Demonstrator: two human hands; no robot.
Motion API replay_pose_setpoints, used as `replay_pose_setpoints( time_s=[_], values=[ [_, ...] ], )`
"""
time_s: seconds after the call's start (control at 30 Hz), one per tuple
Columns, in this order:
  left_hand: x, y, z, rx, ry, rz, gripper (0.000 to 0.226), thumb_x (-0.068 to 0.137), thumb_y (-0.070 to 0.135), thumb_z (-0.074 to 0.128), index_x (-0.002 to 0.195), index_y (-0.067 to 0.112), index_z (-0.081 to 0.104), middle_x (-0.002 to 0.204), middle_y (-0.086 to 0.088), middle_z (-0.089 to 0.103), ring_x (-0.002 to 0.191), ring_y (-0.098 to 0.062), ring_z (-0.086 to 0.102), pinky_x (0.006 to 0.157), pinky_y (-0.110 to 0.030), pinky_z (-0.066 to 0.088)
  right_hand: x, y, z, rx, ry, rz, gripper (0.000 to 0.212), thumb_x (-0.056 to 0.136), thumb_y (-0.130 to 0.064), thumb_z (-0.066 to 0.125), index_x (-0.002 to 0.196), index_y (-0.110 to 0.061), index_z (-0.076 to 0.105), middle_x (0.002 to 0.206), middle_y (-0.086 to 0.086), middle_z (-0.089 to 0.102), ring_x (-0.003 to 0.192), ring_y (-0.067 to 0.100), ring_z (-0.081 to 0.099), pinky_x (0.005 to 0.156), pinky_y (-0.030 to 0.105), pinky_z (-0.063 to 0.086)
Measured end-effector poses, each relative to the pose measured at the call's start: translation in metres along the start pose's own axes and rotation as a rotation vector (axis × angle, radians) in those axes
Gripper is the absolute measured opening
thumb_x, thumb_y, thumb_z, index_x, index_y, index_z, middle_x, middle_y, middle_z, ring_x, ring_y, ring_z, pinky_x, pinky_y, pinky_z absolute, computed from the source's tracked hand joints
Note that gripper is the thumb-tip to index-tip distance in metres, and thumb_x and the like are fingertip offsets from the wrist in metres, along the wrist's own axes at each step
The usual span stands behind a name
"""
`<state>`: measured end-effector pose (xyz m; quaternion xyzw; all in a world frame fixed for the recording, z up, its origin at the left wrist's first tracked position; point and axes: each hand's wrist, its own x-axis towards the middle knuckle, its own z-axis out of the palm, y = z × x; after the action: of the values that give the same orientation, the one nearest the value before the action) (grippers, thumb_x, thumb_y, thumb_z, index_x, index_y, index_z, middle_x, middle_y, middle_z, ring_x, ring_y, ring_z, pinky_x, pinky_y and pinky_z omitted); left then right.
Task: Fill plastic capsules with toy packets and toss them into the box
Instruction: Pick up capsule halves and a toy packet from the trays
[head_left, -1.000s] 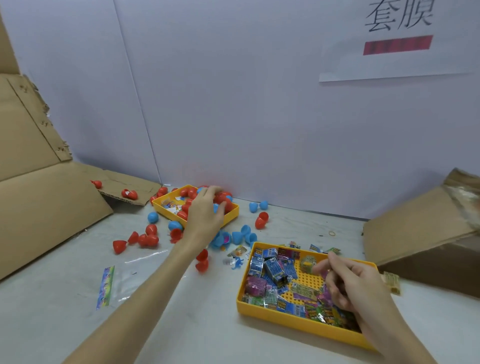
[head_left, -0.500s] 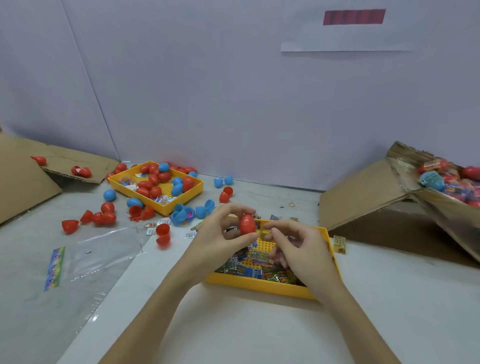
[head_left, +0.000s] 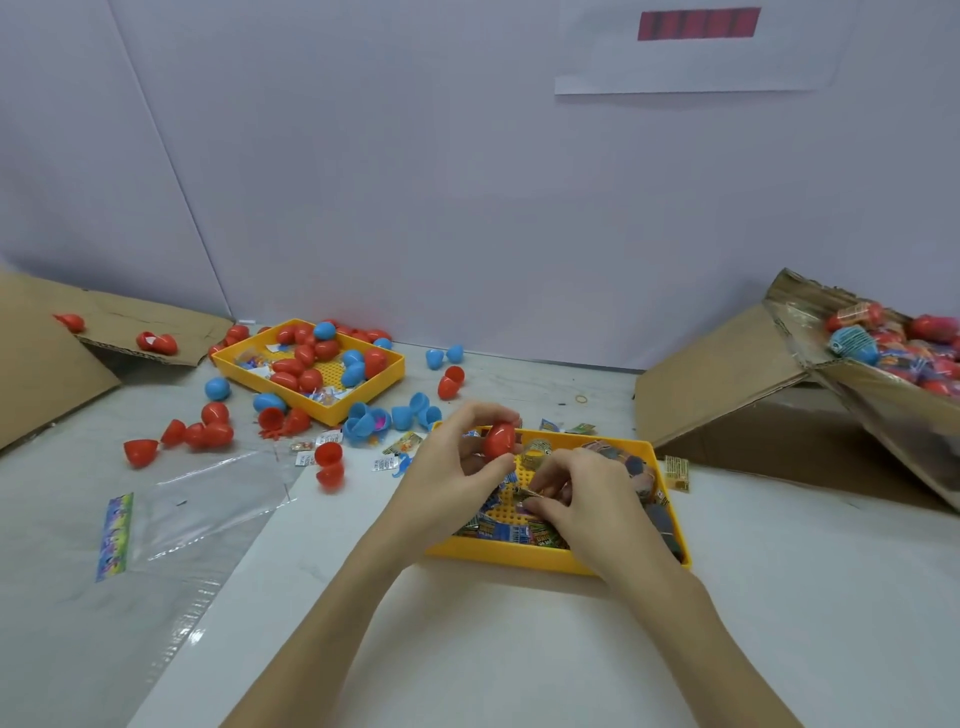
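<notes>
My left hand (head_left: 447, 467) grips a red capsule (head_left: 500, 439) between thumb and fingers, just above the near yellow tray (head_left: 519, 558) of toy packets. My right hand (head_left: 587, 499) is curled over that tray and pinches a small toy packet (head_left: 530, 493) at its fingertips, right below the capsule. A cardboard box (head_left: 727, 384) at the right holds several filled capsules (head_left: 904, 343). A second yellow tray (head_left: 332, 413) at the back left holds red and blue capsule halves.
Loose red and blue capsule halves (head_left: 208, 421) lie scattered on the table around the far tray. A clear plastic bag (head_left: 208, 499) lies flat at the left. Flattened cardboard (head_left: 41, 358) sits at the far left. A grey wall closes the back.
My left hand brought a red capsule from the far tray to above the near tray. My right hand stays over the packets, now pinching one near the capsule. The view shifted right and down.
</notes>
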<state>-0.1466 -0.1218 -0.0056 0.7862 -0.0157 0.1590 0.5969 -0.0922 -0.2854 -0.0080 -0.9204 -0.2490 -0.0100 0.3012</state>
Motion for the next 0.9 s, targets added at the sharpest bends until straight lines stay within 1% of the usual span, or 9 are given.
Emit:
replay_pose_setpoints(
  time_s=[0.13,0.23,0.33,0.4,0.57,0.67,0.73,0.83,0.9],
  values=[
    [0.0,-0.001,-0.001,-0.012,0.048,-0.014,0.038,0.085,0.017,0.082,0.116,0.029,0.062,0.118,0.006,0.064,0.105,-0.013,0.07,0.086,-0.025,0.06,-0.003,0.003,0.004,0.047,0.067,-0.018,0.02,0.089,-0.025,0.08,0.086,-0.03,0.061,0.094,-0.01,0.063,0.077,0.002,0.052,0.062,0.01,0.036],
    [-0.001,-0.001,-0.002,0.041,0.108,-0.007,0.031,0.085,0.02,0.083,0.109,0.026,0.063,0.108,0.006,0.063,0.095,-0.012,0.071,0.077,-0.021,0.059,-0.005,0.007,0.005,0.133,0.126,-0.033,0.025,0.086,-0.022,0.082,0.079,-0.031,0.06,0.087,-0.012,0.063,0.072,0.006,0.056,0.064,0.016,0.04],
    [0.001,-0.001,0.0,-0.001,0.116,-0.014,0.018,0.096,0.015,0.069,0.112,0.021,0.062,0.105,0.003,0.067,0.093,-0.011,0.073,0.074,-0.02,0.059,-0.005,0.007,0.005,0.264,0.146,-0.036,0.016,0.084,-0.023,0.085,0.079,-0.027,0.07,0.073,-0.011,0.069,0.067,0.005,0.064,0.059,0.016,0.049],
    [0.002,-0.001,0.0,-0.005,0.112,-0.027,0.014,0.103,0.014,0.057,0.116,0.019,0.06,0.105,0.0,0.069,0.093,-0.01,0.073,0.075,-0.022,0.06,-0.005,0.007,0.005,0.302,0.176,-0.057,0.01,0.086,-0.024,0.083,0.08,-0.023,0.075,0.068,-0.012,0.07,0.07,-0.001,0.067,0.063,0.016,0.052],
    [0.001,-0.001,0.0,0.074,0.102,-0.046,0.03,0.109,0.012,0.038,0.103,0.02,0.066,0.09,-0.006,0.063,0.075,-0.012,0.06,0.065,-0.025,0.053,-0.005,0.011,0.002,0.389,0.197,-0.051,0.018,0.096,-0.027,0.071,0.079,-0.026,0.078,0.065,-0.014,0.07,0.069,0.006,0.07,0.069,0.028,0.056],
    [0.001,-0.002,0.001,0.21,0.088,-0.042,0.014,0.105,0.034,0.053,0.102,0.028,0.065,0.098,0.005,0.061,0.089,-0.005,0.057,0.075,-0.02,0.046,-0.005,0.01,0.001,0.431,0.2,-0.068,0.019,0.098,-0.028,0.068,0.083,-0.029,0.078,0.064,-0.021,0.068,0.067,0.003,0.067,0.066,0.026,0.053],
    [0.001,-0.004,0.003,0.299,0.049,-0.021,0.015,0.095,0.047,0.063,0.103,0.034,0.063,0.108,0.008,0.06,0.098,-0.001,0.055,0.081,-0.014,0.048,-0.006,0.01,-0.001,0.461,0.2,-0.092,0.017,0.099,-0.029,0.067,0.087,-0.029,0.08,0.063,-0.021,0.067,0.067,0.002,0.066,0.064,0.02,0.05],
    [0.0,-0.003,0.003,0.307,0.024,0.038,0.021,0.09,0.048,0.07,0.107,0.037,0.065,0.112,0.009,0.06,0.102,0.001,0.054,0.083,-0.008,0.046,-0.008,0.008,-0.003,0.504,0.145,-0.125,0.014,0.097,-0.031,0.069,0.09,-0.031,0.081,0.064,-0.014,0.07,0.067,0.007,0.069,0.061,0.022,0.053],
    [0.0,-0.003,0.001,0.294,0.042,0.06,0.017,0.091,0.042,0.072,0.106,0.037,0.066,0.111,0.009,0.06,0.103,0.001,0.054,0.083,-0.008,0.047,-0.008,0.007,-0.003,0.521,0.112,-0.151,0.011,0.096,-0.031,0.071,0.091,-0.036,0.079,0.068,-0.017,0.072,0.069,0.005,0.07,0.061,0.018,0.053]
  ],
)
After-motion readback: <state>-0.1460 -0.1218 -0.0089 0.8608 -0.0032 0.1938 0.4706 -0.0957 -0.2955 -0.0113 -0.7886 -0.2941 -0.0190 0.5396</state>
